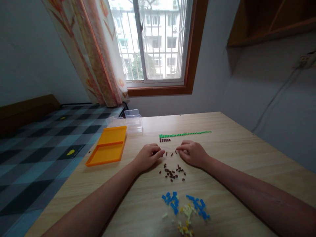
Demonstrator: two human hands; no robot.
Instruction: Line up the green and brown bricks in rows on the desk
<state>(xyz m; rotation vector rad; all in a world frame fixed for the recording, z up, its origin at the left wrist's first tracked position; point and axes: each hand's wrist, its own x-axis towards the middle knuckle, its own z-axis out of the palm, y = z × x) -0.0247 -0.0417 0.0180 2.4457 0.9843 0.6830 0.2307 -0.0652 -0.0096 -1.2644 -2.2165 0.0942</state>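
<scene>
Your left hand (148, 158) is curled, thumb toward the fingertips; your right hand (194, 153) bends inward, index tip at a small brown piece (176, 152). Whether either pinches anything, I can't tell. Your forearms slant in over the worktop (237, 148). Loose brown pieces (169, 172) lie nearer you; a green row (169, 136) lies toward the far edge.
</scene>
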